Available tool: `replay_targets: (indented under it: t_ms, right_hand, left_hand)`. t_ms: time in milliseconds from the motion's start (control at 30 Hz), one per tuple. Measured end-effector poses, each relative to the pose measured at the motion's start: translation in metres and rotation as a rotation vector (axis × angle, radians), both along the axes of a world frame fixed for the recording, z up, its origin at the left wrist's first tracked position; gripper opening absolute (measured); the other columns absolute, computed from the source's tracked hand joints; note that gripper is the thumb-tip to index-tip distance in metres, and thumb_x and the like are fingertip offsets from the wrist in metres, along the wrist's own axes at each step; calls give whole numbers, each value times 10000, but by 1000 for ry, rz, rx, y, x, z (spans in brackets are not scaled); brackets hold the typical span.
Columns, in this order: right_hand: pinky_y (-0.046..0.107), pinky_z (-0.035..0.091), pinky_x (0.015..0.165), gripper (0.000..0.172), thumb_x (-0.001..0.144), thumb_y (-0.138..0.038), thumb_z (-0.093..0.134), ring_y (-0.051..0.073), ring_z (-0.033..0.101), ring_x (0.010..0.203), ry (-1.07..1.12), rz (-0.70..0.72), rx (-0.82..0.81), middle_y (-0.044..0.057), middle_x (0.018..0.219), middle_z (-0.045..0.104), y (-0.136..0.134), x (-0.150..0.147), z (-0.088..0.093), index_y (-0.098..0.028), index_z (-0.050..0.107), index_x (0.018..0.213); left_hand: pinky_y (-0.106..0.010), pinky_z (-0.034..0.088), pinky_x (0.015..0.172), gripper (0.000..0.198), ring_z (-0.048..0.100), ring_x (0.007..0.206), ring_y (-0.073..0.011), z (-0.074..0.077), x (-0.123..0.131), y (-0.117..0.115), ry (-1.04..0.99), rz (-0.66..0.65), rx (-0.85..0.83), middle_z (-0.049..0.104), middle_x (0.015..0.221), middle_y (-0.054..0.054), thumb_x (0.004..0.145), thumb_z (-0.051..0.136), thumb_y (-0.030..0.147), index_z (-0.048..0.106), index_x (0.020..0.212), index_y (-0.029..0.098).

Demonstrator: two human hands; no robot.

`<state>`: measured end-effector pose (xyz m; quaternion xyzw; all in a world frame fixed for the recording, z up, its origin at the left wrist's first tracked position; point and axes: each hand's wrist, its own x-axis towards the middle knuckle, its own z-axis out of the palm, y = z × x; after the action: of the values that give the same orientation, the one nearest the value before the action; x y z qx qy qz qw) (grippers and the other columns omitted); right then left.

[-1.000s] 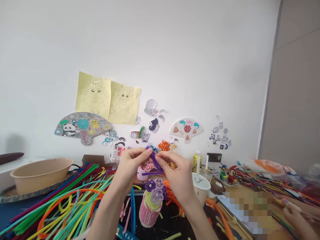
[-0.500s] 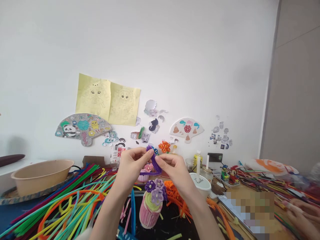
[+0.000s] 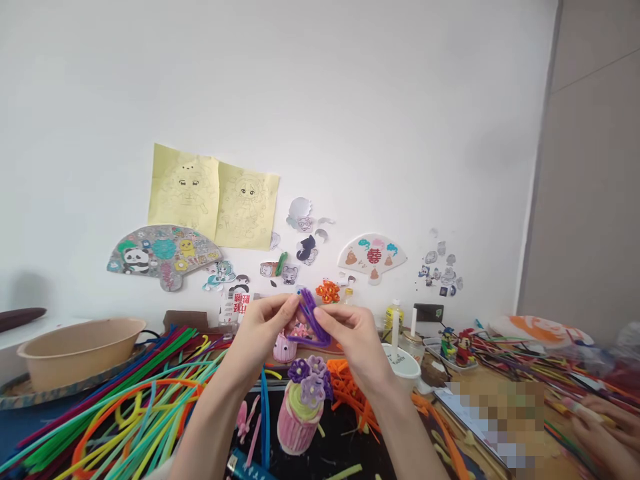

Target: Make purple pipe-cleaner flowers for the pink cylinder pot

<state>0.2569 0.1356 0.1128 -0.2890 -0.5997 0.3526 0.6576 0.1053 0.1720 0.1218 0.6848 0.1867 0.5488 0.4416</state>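
Between my two hands is a purple pipe cleaner, folded into narrow lengths with one end bent off to the left. My left hand is closed, its thumb and finger at the upper left of the folds. On the other side my right hand pinches the folded part. Below them stands a pink cupcake-shaped pipe cleaner craft with a green top and purple flowers. Behind the hands, a smaller pink craft is partly hidden.
Loose pipe cleaners spread over the left side, beside a tan basin. Orange pipe cleaner pieces lie right of the cupcake. A white tub stands farther right. Another person's hands are at the right edge.
The purple pipe cleaner has turned and its folds show more openly between my fingers. My left hand's fingertips have shifted slightly left, away from the right hand's.
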Motion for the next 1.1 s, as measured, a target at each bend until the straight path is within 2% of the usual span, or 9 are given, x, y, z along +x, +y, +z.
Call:
replay_targets:
  t_ms: [67, 133, 267, 333, 467, 600, 833, 1100]
  right_hand:
    - [279, 503, 671, 205, 751, -379, 761, 148, 624, 652, 48, -42, 23, 33, 705, 734, 2, 1, 0, -200, 802, 842]
    - [266, 494, 661, 188, 736, -372, 773, 149, 624, 665, 100, -103, 46, 23, 688, 728, 4, 3, 0, -206, 803, 819]
    - [240, 479, 637, 152, 743, -364, 764, 131, 600, 658, 132, -213, 92, -2, 653, 706, 7, 4, -2, -217, 800, 761]
    - [240, 484, 643, 140, 761, -353, 750, 132, 603, 672, 109, -252, 116, -4, 676, 714, 6, 4, -3, -225, 802, 785]
    - [249, 497, 661, 151, 796, -327, 718, 143, 623, 713, 15, -290, 154, 4, 746, 740, 3, 2, -2, -235, 801, 883]
    - [243, 504, 644, 157, 815, -308, 697, 138, 627, 694, -51, -314, 171, 2, 747, 746, -2, -1, -1, -237, 797, 913]
    - [267, 531, 703, 164, 823, -309, 692, 158, 661, 748, -39, -334, 203, 10, 807, 765, -4, -3, -1, -247, 791, 937]
    - [282, 530, 673, 182, 804, -330, 700, 173, 655, 731, -117, -311, 172, 29, 771, 755, -7, 1, 2, -212, 796, 902]
  left_hand:
    - [-212, 395, 634, 273, 529, 700, -109, 0, -5, 1, 36, -5, 13, 621, 742, -3, 818, 658, 431, 657, 809, 158]
    - [-242, 440, 704, 299, 590, 793, -145, 0, -9, -2, 88, -50, 14, 664, 838, -31, 782, 708, 403, 647, 953, 165]
    - [-257, 478, 665, 394, 617, 753, -149, 4, -7, -11, 146, -155, 2, 674, 855, -30, 727, 768, 371, 613, 1039, 189]
    - [-242, 479, 647, 370, 615, 733, -140, 5, -2, -13, 114, -134, 27, 674, 825, -22, 722, 773, 365, 630, 1014, 187]
    - [-207, 451, 597, 228, 573, 649, -106, 4, 9, -11, 38, 58, 143, 667, 731, -16, 768, 725, 378, 697, 847, 166]
    - [-194, 450, 573, 187, 568, 610, -97, 3, 13, -10, 6, 151, 166, 674, 690, -6, 765, 721, 360, 707, 756, 173]
    - [-174, 466, 565, 179, 586, 609, -95, 3, 14, -12, -68, 171, 151, 665, 661, 7, 748, 725, 335, 685, 723, 163]
    - [-211, 464, 590, 208, 583, 633, -121, 5, 14, -13, 5, 207, 215, 663, 683, -11, 790, 678, 359, 664, 740, 157]
